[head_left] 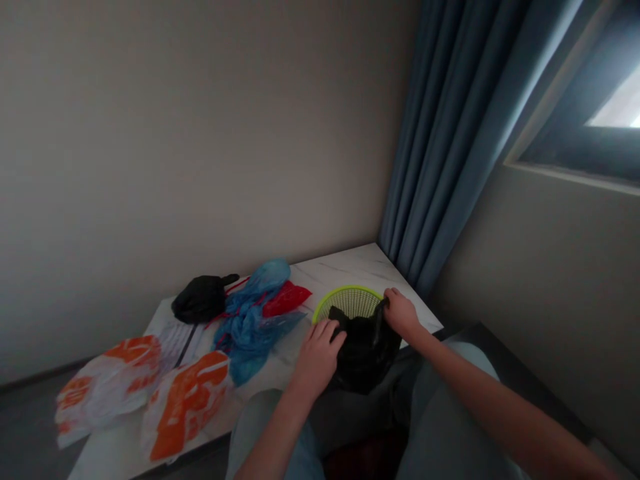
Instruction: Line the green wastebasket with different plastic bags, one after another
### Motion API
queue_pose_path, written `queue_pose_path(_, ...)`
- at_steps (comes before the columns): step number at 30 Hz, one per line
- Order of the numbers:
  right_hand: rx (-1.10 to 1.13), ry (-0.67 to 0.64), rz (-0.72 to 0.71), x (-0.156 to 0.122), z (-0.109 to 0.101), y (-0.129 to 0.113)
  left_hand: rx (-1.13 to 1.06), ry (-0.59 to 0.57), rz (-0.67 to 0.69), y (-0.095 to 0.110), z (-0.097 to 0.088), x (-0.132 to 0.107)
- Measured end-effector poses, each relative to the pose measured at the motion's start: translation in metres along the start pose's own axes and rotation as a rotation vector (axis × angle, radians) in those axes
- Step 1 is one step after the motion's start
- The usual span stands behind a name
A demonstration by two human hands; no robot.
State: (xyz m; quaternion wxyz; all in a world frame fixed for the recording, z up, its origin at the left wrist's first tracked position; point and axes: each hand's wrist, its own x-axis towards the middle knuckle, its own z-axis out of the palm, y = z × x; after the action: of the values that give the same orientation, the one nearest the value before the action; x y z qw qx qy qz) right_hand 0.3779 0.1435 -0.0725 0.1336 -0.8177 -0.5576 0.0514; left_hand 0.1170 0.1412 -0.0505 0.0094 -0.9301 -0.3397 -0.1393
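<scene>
A black plastic bag (364, 360) hangs over the near side of a yellow-green mesh basket (354, 300), its mouth partly spread. My right hand (401, 313) pinches the bag's edge at the basket's right rim. On the left side, my left hand (323, 347) is closed at the bag's edge, with fingers curled over it near the rim. The bag's lower part drops past the table edge between my knees. What lies inside the bag and basket cannot be seen.
Left of the basket lie a crumpled blue bag (250, 333), a red bag (285, 299) and a bundled black bag (200, 300). Two white-and-orange bags (113, 380) sit farther left on the marble-patterned table (345, 263). A blue curtain (450, 133) hangs at the right corner.
</scene>
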Motion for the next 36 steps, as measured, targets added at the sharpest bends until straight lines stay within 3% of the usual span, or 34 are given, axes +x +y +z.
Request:
queue_pose_path(3,0.021,0.004,0.039,0.009,0.006,0.022,-0.012,-0.065,-0.044,-0.005,0.004,0.002)
queue_pose_path(8,0.171,-0.147,-0.002,0.012,0.031,0.057,-0.021,-0.191,-0.42,-0.019,0.014,-0.01)
queue_pose_path(11,0.299,-0.164,0.013,0.022,0.041,0.064,-0.025,-0.298,-0.594,-0.028,0.026,-0.015)
queue_pose_path(14,0.443,-0.13,0.013,0.041,0.046,0.062,-0.036,-0.324,-0.64,-0.037,0.038,-0.011)
queue_pose_path(22,0.987,-0.212,0.185,0.087,0.064,0.044,0.047,-0.098,-0.574,-0.074,0.051,0.032)
queue_pose_path(27,1.241,-0.324,0.141,0.1,0.061,0.041,-0.117,-0.008,-0.556,-0.094,0.053,0.054)
queue_pose_path(32,1.225,-0.309,0.084,0.113,0.05,0.033,-0.365,0.056,-0.642,-0.11,0.061,0.085)
queue_pose_path(36,1.107,-0.262,0.127,0.124,0.055,0.026,-0.534,0.06,-0.742,-0.128,0.081,0.112)
